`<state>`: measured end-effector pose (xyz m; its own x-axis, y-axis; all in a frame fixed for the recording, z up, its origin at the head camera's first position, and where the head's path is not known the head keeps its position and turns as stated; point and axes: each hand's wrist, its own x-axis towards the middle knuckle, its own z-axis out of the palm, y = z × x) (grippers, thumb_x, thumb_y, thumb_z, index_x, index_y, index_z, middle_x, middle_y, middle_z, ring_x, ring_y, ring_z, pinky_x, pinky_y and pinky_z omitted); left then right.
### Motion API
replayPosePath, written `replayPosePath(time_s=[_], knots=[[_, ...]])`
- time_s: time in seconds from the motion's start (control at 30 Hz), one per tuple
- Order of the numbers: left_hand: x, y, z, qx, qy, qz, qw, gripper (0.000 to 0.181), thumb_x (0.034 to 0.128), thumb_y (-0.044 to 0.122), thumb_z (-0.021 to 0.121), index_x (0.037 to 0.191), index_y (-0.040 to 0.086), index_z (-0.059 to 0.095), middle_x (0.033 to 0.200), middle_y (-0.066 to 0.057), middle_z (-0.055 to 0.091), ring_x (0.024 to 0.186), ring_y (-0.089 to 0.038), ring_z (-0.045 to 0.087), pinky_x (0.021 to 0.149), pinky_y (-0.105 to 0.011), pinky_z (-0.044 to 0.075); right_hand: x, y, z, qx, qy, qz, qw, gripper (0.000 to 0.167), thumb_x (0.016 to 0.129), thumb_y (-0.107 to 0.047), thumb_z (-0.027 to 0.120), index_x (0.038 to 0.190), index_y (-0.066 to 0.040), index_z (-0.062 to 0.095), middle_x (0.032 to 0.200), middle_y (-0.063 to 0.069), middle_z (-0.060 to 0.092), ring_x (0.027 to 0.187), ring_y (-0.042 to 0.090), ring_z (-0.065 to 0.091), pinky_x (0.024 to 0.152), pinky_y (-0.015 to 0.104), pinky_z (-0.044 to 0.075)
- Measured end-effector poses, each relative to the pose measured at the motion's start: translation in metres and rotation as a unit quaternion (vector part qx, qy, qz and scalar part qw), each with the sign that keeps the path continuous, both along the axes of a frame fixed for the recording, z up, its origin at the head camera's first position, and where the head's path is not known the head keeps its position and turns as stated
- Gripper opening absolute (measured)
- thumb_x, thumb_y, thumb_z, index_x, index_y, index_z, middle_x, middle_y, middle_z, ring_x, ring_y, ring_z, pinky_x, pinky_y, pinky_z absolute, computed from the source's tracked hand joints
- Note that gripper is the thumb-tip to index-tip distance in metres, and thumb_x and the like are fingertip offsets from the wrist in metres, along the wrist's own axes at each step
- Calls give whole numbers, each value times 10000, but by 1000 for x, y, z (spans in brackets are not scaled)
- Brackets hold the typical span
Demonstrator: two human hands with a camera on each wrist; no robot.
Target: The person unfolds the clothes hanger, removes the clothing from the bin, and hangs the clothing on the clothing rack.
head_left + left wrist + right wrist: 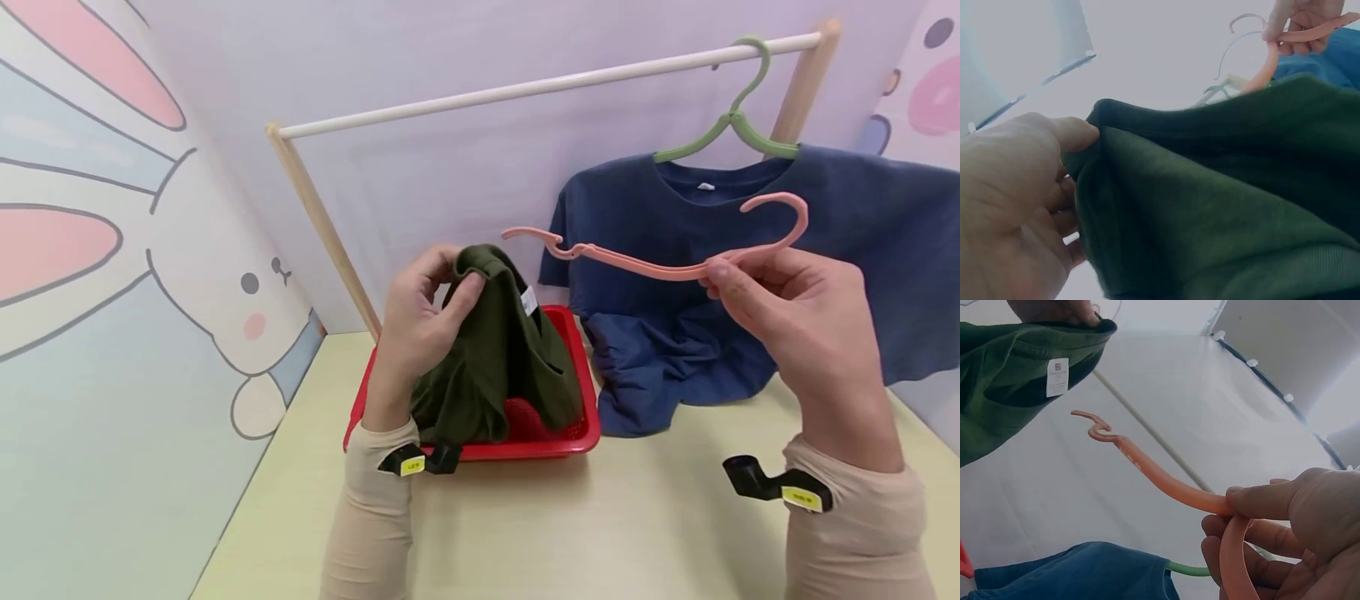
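My left hand (422, 325) pinches the neckline edge of a dark green shirt (480, 358), whose lower part hangs into a red basket (588, 408). A white label (1057, 377) shows inside the green collar in the right wrist view. Between thumb and fingers, my right hand (813, 321) holds a pink plastic hanger (637, 265) near the base of its hook. The hanger's arm points left toward the green shirt, its tip close to the collar in the head view. From the left wrist, the green cloth (1210, 206) fills much of the view.
A white rail (540, 86) on wooden posts (322, 225) spans the back. From its right end hangs a navy T-shirt (637, 225) on a green hanger (738, 125), its hem bunched on the pale tabletop (525, 533). A wall with a rabbit drawing (202, 250) stands at left.
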<state>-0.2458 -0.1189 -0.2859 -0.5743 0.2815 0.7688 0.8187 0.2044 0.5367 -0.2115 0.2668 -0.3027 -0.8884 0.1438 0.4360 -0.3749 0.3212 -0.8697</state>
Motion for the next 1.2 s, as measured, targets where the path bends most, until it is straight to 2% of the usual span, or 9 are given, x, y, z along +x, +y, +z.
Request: replayPosePath(time_s=[0.13, 0.27, 0.37, 0.5, 0.57, 0.7, 0.87, 1.03, 1.2], knots=[[0, -4, -17, -34, -617, 133, 9980, 138, 1069, 20, 681, 1184, -53, 702, 1027, -137, 700, 825, -237, 629, 719, -277, 552, -1, -1, -1, -174, 8, 6, 9998, 326, 1037, -216, 824, 1294, -17, 799, 1050, 4, 810, 986, 175, 702, 778, 134, 566], [6, -11, -36, -338, -1244, 533, 9902, 111, 1082, 80, 712, 1162, 4, 727, 959, -103, 688, 788, -232, 601, 670, -270, 516, -2, -2, -2, -764, 27, 258, 9967, 309, 1013, -151, 843, 1275, 7, 800, 1029, 5, 814, 950, 156, 707, 771, 126, 574], [10, -14, -46, -480, -1466, 759, 9851, 105, 1086, 118, 732, 1137, 27, 750, 923, -96, 700, 775, -227, 596, 665, -273, 496, 0, -5, -2, -1447, 176, 540, 9878, 316, 978, -74, 864, 1260, 51, 795, 1029, 48, 817, 907, 160, 712, 759, 130, 589], [10, -13, -51, -490, -1429, 952, 9839, 110, 1092, 138, 730, 1097, 34, 765, 839, -94, 659, 727, -212, 551, 638, -279, 438, 2, -18, 3, -2081, 538, 701, 9741, 352, 936, -29, 892, 1248, 94, 787, 1037, 114, 818, 833, 191, 731, 634, 152, 579], [9, -11, -51, -491, -1357, 1020, 9843, 124, 1102, 151, 717, 1073, 42, 768, 801, -82, 626, 703, -208, 530, 621, -283, 413, 2, -30, 10, -2150, 682, 747, 9714, 358, 934, -48, 901, 1242, 96, 790, 1046, 142, 815, 829, 221, 742, 608, 163, 577], [8, -8, -50, -489, -1284, 1090, 9845, 226, 1131, 167, 672, 943, 55, 729, 722, -55, 544, 656, -211, 514, 599, -292, 400, 3, -58, 29, -1912, 851, 987, 9729, 324, 963, -100, 890, 1234, 59, 809, 1064, 175, 811, 904, 281, 759, 686, 197, 611], [7, -4, -49, -413, -1331, 1203, 9829, 400, 1147, 204, 645, 773, 77, 583, 662, -45, 434, 616, -224, 481, 584, -294, 371, 3, -93, 48, -1494, 1146, 1542, 9699, 242, 987, -112, 869, 1197, 6, 844, 1027, 169, 833, 863, 270, 799, 721, 237, 625], [4, 0, -50, -395, -1319, 1256, 9825, 440, 1149, 233, 645, 740, 95, 559, 651, -44, 420, 607, -228, 470, 581, -304, 366, -5, -122, 51, -1742, 1612, 1978, 9511, 207, 981, -26, 847, 1185, 12, 850, 1017, 188, 840, 891, 268, 839, 870, 305, 666], [2, 5, -50, -369, -1278, 1330, 9821, 398, 1136, 246, 673, 772, 95, 617, 658, -36, 439, 616, -225, 478, 583, -306, 373, -13, -139, 43, -2040, 1952, 2168, 9345, 217, 976, 19, 836, 1192, 39, 839, 1048, 224, 832, 923, 291, 846, 902, 398, 666]])
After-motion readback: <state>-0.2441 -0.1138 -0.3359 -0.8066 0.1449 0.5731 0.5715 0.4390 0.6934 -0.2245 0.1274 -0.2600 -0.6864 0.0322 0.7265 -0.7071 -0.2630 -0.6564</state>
